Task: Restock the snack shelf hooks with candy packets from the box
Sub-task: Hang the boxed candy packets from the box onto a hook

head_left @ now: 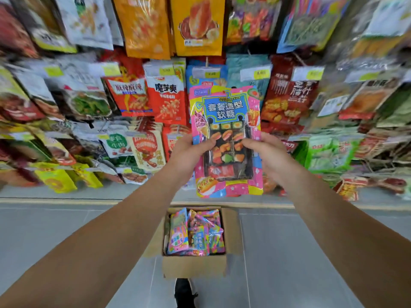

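Our left hand [189, 150] pinches the candy packet [226, 141] by its left edge, right hand [264, 152] pinches the right edge, packet held upright just below the hook [207, 62]. Hanging step, we judge: next lift and thread its top hole onto the hook. Box [195, 266] on the floor below holds more.

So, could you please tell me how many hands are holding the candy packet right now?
2: the left hand grips the candy packet at its left edge, and the right hand grips its right edge.
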`<control>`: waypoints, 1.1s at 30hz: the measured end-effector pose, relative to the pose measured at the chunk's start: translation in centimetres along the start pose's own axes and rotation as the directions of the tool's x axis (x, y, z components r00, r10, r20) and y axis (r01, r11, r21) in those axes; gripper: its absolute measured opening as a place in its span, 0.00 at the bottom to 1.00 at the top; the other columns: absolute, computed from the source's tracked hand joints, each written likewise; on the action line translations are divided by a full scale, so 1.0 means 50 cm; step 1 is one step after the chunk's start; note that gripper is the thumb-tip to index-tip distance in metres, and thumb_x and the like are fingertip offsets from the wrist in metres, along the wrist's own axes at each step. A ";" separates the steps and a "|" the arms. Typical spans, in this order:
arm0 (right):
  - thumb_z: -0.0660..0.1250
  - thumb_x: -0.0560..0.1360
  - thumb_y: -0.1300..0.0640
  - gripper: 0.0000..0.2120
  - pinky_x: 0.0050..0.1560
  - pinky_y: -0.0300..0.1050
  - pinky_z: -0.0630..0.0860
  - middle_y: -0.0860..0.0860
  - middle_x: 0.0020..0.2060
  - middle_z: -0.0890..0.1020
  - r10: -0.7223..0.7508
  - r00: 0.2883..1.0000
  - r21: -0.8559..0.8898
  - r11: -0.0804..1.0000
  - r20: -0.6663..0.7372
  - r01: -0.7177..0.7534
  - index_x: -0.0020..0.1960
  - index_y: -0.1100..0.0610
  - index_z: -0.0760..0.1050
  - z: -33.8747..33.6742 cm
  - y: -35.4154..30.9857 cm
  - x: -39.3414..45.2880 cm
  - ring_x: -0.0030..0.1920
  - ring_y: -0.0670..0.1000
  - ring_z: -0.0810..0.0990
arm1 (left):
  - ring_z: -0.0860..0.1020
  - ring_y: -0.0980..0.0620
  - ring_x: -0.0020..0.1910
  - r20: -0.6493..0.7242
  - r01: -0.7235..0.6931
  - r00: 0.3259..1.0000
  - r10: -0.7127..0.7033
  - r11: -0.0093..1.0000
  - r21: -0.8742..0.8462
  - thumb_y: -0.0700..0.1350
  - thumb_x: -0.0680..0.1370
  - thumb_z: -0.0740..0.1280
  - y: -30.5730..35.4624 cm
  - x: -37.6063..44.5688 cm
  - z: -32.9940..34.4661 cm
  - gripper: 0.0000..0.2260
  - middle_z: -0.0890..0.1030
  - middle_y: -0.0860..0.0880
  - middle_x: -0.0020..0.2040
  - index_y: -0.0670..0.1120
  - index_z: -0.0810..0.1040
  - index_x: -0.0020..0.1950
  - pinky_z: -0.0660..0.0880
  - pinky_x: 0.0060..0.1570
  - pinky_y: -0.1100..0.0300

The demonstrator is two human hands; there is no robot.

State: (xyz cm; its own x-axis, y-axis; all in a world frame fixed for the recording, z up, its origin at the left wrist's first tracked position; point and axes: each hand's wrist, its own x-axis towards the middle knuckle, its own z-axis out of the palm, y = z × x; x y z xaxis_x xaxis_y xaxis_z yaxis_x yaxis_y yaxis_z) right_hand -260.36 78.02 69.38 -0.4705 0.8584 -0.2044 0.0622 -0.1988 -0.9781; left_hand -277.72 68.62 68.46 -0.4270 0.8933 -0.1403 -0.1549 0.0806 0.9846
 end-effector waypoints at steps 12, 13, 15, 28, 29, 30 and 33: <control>0.70 0.76 0.61 0.06 0.56 0.47 0.75 0.47 0.44 0.86 -0.349 0.937 0.004 0.937 0.028 0.349 0.51 0.53 0.80 -0.062 -0.311 -0.094 0.50 0.46 0.83 | 0.83 0.52 0.50 0.021 -0.319 0.948 0.318 0.946 0.053 0.44 0.74 0.74 0.318 -0.053 0.105 0.07 0.86 0.51 0.48 0.47 0.83 0.51 0.76 0.57 0.53; 0.70 0.76 0.61 0.05 0.54 0.47 0.75 0.46 0.43 0.86 -0.359 0.933 -0.005 0.933 0.022 0.359 0.50 0.53 0.80 -0.062 -0.322 -0.092 0.48 0.46 0.83 | 0.83 0.52 0.52 0.027 -0.335 0.942 0.334 0.940 0.069 0.46 0.74 0.74 0.332 -0.051 0.111 0.09 0.86 0.51 0.49 0.47 0.83 0.52 0.76 0.58 0.53; 0.70 0.76 0.61 0.04 0.55 0.49 0.76 0.48 0.42 0.86 -0.390 0.920 -0.023 0.921 -0.023 0.390 0.50 0.54 0.80 -0.064 -0.364 -0.081 0.48 0.48 0.83 | 0.82 0.53 0.52 0.037 -0.373 0.928 0.371 0.923 0.096 0.48 0.73 0.75 0.376 -0.034 0.121 0.10 0.86 0.51 0.49 0.46 0.82 0.52 0.75 0.57 0.54; 0.72 0.75 0.56 0.03 0.59 0.53 0.75 0.50 0.46 0.84 -0.497 0.863 -0.154 0.863 -0.091 0.480 0.48 0.52 0.78 -0.033 -0.563 0.065 0.54 0.52 0.81 | 0.80 0.57 0.33 0.081 -0.556 0.830 0.551 0.828 0.068 0.46 0.74 0.74 0.578 0.142 0.110 0.09 0.82 0.55 0.32 0.43 0.80 0.38 0.72 0.33 0.67; 0.71 0.76 0.57 0.02 0.55 0.51 0.75 0.50 0.44 0.84 -0.506 0.857 -0.178 0.856 -0.098 0.485 0.46 0.52 0.78 -0.030 -0.575 0.084 0.51 0.52 0.81 | 0.82 0.56 0.35 0.089 -0.559 0.828 0.553 0.827 0.060 0.46 0.74 0.74 0.593 0.166 0.104 0.07 0.84 0.54 0.34 0.45 0.82 0.38 0.74 0.34 0.67; 0.71 0.76 0.57 0.02 0.52 0.50 0.75 0.50 0.43 0.84 -0.521 0.846 -0.207 0.845 -0.110 0.493 0.44 0.53 0.78 -0.027 -0.588 0.100 0.50 0.52 0.81 | 0.83 0.54 0.39 0.093 -0.567 0.822 0.562 0.822 0.052 0.46 0.73 0.75 0.609 0.180 0.097 0.04 0.85 0.52 0.38 0.46 0.84 0.41 0.76 0.36 0.65; 0.70 0.75 0.59 0.04 0.46 0.47 0.77 0.51 0.45 0.86 -0.572 0.818 -0.291 0.795 -0.069 0.532 0.50 0.55 0.80 -0.020 -0.632 0.141 0.46 0.50 0.83 | 0.84 0.52 0.44 0.092 -0.597 0.802 0.591 0.800 0.061 0.47 0.73 0.75 0.652 0.242 0.076 0.07 0.86 0.50 0.44 0.46 0.85 0.46 0.80 0.44 0.58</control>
State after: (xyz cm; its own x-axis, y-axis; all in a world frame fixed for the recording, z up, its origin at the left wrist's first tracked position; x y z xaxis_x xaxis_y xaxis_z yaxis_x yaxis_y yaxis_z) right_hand -264.79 90.83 98.82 -0.3599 0.8479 0.3892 0.0559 0.4360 -0.8982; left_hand -284.54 83.72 99.27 -0.3521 0.8043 0.4787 0.1851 -0.4415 0.8780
